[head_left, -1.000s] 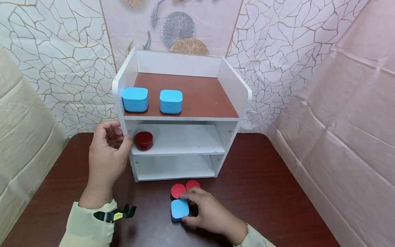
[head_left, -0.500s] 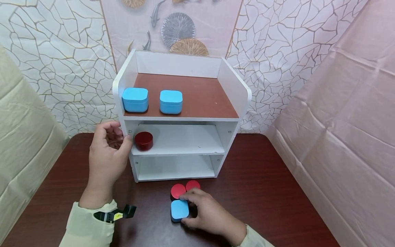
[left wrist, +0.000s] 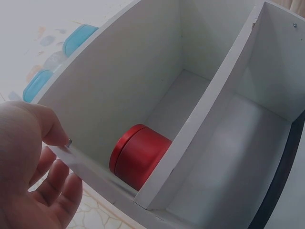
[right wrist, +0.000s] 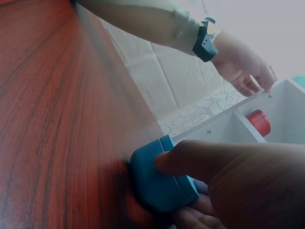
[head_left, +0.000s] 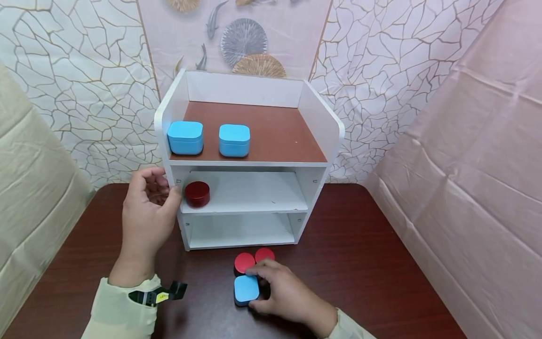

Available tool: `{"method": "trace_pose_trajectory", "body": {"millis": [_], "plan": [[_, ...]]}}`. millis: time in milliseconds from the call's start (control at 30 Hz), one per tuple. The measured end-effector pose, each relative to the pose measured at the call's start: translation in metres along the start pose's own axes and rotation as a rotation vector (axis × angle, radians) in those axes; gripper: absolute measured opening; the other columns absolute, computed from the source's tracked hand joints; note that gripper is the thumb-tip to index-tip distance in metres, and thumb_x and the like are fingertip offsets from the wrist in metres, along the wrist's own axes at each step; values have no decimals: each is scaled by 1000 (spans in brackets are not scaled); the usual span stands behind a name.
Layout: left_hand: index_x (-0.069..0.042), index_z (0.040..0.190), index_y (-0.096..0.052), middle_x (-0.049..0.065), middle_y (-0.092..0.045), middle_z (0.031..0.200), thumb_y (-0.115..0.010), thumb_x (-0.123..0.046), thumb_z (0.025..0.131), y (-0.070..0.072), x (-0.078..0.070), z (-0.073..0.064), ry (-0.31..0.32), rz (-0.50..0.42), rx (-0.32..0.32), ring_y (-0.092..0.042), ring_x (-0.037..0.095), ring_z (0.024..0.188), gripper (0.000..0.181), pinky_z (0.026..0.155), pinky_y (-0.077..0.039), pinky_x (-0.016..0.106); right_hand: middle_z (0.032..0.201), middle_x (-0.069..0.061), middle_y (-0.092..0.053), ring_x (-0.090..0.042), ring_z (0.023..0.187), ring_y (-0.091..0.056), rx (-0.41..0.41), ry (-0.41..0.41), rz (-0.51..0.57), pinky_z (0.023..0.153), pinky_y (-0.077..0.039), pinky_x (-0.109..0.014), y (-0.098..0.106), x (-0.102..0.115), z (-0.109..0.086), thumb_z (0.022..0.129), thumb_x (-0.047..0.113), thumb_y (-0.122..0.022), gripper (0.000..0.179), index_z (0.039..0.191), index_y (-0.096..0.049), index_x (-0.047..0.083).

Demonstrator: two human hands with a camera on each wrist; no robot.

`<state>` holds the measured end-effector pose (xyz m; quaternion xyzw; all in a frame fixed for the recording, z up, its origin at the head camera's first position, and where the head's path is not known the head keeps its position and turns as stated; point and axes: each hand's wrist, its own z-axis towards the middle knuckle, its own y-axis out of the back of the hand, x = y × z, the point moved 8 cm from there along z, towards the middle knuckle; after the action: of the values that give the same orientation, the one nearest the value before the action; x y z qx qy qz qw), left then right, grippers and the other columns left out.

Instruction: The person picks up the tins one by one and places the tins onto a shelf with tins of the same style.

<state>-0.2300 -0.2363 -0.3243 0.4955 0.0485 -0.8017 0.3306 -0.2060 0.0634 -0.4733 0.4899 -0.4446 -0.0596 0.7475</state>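
My right hand holds a small blue square tin on the table, thumb on one side and fingers on the other. In the right wrist view the thumb presses the side of this tin. Just behind it stand two round red-topped tins, close together. My left hand grips the left side panel of a white shelf unit, its thumb on the front edge. Beside that thumb, a round red tin sits on the middle shelf; the left wrist view shows the red tin lidded.
Two blue tins with rounded corners stand on the brown top shelf, at its left and centre. A dark wood table carries the unit. Patterned cloth hangs behind, with plain cloth down both sides.
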Motion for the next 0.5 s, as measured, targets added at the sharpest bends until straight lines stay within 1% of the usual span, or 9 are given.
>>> {"method": "trace_pose_trajectory", "body": {"millis": [267, 500], "plan": [[-10, 147, -56, -4, -58, 116, -72, -13, 105, 0, 0, 0, -1, -5, 1, -58, 12, 105, 46, 85, -50, 14, 129, 4, -66, 0, 110, -66, 12, -17, 69, 96, -62, -18, -2, -2, 0, 84, 14, -99, 58, 137, -74, 10], [-11, 147, -56, -4, -58, 116, -72, -14, 104, 0, 1, 0, 4, -2, 3, -58, 12, 105, 46, 85, -50, 13, 127, 5, -65, 3, 106, -66, 30, -43, 82, 96, -62, -19, -3, -2, -1, 82, 15, -99, 55, 131, -72, 12]]}}
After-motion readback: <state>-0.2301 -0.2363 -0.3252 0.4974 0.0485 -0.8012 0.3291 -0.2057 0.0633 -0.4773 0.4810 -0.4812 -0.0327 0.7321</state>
